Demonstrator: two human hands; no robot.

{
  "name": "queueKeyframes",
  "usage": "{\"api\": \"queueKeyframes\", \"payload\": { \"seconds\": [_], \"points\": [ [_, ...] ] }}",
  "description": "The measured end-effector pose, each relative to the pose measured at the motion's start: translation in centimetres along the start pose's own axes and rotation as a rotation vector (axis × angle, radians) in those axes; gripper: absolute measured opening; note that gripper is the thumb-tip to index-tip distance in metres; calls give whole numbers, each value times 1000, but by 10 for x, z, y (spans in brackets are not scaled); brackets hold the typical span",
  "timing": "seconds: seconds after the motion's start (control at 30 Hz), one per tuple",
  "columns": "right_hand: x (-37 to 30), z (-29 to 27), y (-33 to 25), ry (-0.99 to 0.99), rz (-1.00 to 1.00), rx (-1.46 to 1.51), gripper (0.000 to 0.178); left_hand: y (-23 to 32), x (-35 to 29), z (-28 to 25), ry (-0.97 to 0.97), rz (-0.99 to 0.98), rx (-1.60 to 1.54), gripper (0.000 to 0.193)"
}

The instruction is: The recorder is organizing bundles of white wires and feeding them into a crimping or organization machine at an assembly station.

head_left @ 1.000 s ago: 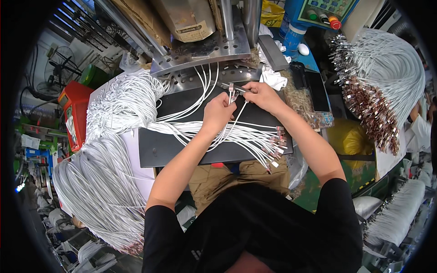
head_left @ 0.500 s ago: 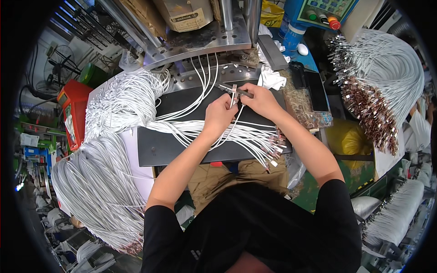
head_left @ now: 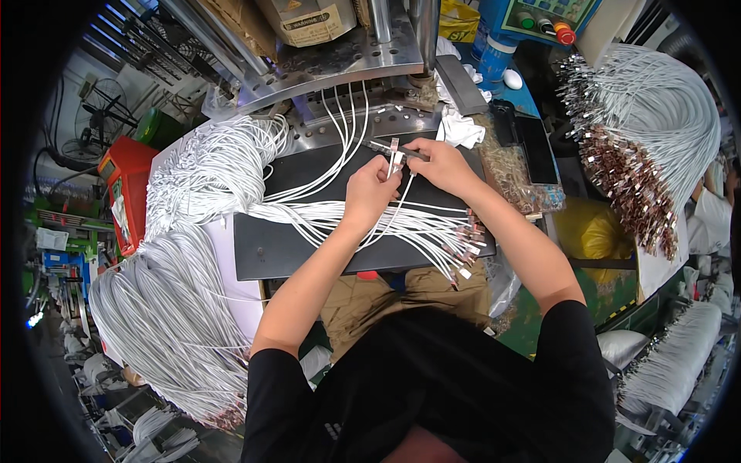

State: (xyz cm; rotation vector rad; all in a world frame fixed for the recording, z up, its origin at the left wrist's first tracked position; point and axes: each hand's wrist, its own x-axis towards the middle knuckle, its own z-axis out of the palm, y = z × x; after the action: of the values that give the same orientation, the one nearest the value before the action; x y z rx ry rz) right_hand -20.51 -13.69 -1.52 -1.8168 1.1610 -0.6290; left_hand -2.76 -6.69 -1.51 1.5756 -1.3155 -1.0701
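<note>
Left hand (head_left: pixel 370 189) clenched, fingertips pinching the metal-tipped end of one white cable (head_left: pixel 396 158) held roughly upright just above the black mat (head_left: pixel 309 247). Right hand (head_left: pixel 436 163) closed too, gripping what looks like a slim dark tool (head_left: pixel 394 148) lying crosswise, tip pointing toward the person's left and meeting the cable end. Both hands nearly touching, right one a bit farther from the body; cable end sits between them, slightly nearer the left fingertips.

Cable's long axis running from the pinch back toward the body, dropping between the wrists to join the fan of white cables (head_left: pixel 417 231) spread across the mat, their connector ends (head_left: pixel 467 243) bunched at the mat's right edge under the right forearm. Several more cables run straight ahead onto the metal press bed (head_left: pixel 347 123), just beyond the hands.

Further out: big coil of white cable (head_left: pixel 170 309) at left, red box (head_left: pixel 123 185) beyond it, hanging bundle of terminated cables (head_left: pixel 641 154) at far right, crumpled white rag (head_left: pixel 461 131) beside the right hand.
</note>
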Motion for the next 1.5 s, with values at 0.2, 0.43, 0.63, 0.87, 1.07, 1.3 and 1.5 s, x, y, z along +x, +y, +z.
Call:
{"api": "queueKeyframes", "payload": {
  "seconds": [0.2, 0.43, 0.63, 0.87, 1.07, 1.3, 1.5],
  "points": [
    [9, 0, 14, 2, 24, 135, 35, 1, -1, 1, 34, -1, 12, 20],
    [2, 3, 12, 16, -49, 21, 38, 4, -2, 4, 27, -16, 5, 18],
    [2, -25, -1, -90, 20, 141, 42, -10, 12, -27, -160, -138, -315, 13],
    [0, -23, 8, -166, 45, 339, 36, -2, 19, -31, -333, -309, -246, 26],
    [-3, -22, 6, -195, -27, 225, 36, 9, 12, -22, -272, -333, -328, 25],
    [4, -27, 11, -179, 64, 200, 36, 5, 19, -40, -154, -287, -300, 23],
    [5, -29, 6, -144, 121, 189, 36, -2, 16, -56, -235, -284, -190, 21]
  ]
}}
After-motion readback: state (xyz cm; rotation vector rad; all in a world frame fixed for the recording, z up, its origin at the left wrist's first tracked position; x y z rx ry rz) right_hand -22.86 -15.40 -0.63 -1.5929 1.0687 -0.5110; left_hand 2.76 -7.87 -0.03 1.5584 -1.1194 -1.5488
